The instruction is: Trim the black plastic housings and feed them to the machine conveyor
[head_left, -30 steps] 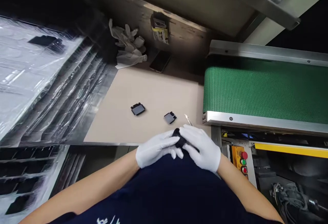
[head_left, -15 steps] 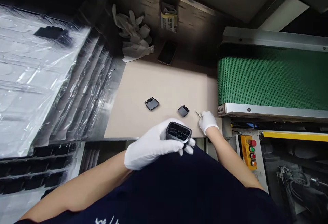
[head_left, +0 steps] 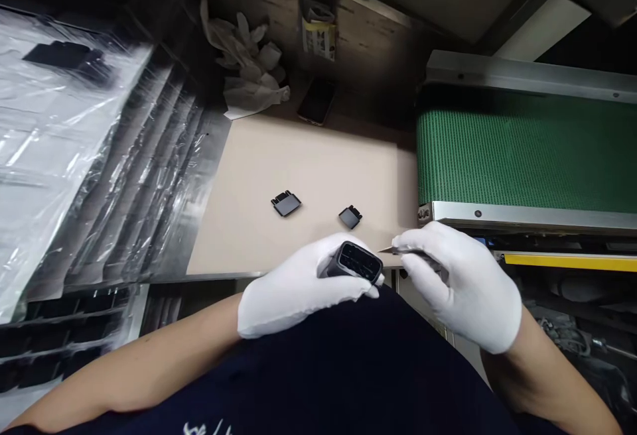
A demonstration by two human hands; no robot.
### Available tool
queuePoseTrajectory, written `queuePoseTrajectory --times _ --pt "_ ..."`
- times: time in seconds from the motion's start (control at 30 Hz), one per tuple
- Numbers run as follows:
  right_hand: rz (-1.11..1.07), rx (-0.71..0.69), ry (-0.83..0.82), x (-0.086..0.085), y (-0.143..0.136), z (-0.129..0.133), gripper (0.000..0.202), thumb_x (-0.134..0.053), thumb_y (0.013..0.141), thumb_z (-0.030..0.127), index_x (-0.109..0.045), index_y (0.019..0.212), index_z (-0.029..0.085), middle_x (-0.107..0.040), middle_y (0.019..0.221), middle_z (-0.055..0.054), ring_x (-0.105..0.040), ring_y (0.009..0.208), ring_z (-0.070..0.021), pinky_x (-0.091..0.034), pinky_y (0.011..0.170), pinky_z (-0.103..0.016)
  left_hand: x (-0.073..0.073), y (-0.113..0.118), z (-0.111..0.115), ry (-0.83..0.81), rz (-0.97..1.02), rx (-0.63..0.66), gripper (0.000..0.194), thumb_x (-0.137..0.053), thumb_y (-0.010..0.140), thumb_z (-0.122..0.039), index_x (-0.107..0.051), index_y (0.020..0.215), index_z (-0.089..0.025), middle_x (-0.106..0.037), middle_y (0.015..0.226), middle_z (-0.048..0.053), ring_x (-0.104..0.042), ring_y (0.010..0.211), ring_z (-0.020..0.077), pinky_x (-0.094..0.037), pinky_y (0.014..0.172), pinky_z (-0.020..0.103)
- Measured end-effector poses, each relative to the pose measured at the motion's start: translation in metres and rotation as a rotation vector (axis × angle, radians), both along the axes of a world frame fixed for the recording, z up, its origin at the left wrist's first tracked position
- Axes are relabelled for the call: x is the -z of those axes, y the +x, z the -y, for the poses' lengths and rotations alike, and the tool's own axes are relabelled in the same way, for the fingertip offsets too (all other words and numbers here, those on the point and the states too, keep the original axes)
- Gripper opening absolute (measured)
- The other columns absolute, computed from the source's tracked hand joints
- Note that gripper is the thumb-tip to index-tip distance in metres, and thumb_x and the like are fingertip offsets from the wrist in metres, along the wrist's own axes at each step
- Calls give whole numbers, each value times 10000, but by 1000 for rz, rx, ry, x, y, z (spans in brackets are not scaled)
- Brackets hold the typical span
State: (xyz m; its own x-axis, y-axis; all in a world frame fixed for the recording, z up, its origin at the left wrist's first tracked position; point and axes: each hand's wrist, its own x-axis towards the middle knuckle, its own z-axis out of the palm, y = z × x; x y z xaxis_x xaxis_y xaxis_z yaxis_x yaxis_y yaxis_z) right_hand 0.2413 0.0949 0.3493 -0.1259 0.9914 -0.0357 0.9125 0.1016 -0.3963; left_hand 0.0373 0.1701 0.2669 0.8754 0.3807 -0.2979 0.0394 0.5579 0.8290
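My left hand (head_left: 303, 286), in a white glove, is closed around a hollow black plastic housing (head_left: 359, 262). Its open end faces up toward me and shows ribs inside. My right hand (head_left: 460, 282), gloved too, pinches a slim pointed metal tool (head_left: 398, 250). The tool's tip points left, close to the housing but apart from it. Beyond my hands, two small black plastic pieces with clip tabs lie on the beige board: a left piece (head_left: 286, 203) and a right piece (head_left: 351, 217).
The beige board (head_left: 318, 156) covers the bench. White gloves (head_left: 253, 63) and a phone (head_left: 317, 101) lie at the back. A green conveyor belt (head_left: 522, 150) stands at right. Plastic-wrapped trays (head_left: 60, 136) are stacked at left, with a black piece (head_left: 64, 57) on top.
My right hand has lifted off the board with the pointed tool and come nearer, close to the housing. My left hand has tilted the housing slightly and shifted it a little to the right.
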Motion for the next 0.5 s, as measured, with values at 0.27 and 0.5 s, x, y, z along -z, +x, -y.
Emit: queuePoseTrajectory --times 0.27,0.5 --pt "473 -215 15 -17 -2 -1 170 -512 929 299 -654 853 245 -549 607 -3 -510 548 -166 -217 531 -305 -13 -1 9 216 -299 -1 353 -721 799 -466 -653 1036 -213 -730 939 25 -677 865 239 -533 739 340" --pt "517 -288 -145 -26 -8 -2 226 -584 893 352 -577 707 224 -545 551 -27 -476 478 -155 -225 505 -308 -19 0 16 458 -409 23 273 -689 813 -447 -675 1010 -258 -703 953 -13 -655 865 219 -505 790 334"
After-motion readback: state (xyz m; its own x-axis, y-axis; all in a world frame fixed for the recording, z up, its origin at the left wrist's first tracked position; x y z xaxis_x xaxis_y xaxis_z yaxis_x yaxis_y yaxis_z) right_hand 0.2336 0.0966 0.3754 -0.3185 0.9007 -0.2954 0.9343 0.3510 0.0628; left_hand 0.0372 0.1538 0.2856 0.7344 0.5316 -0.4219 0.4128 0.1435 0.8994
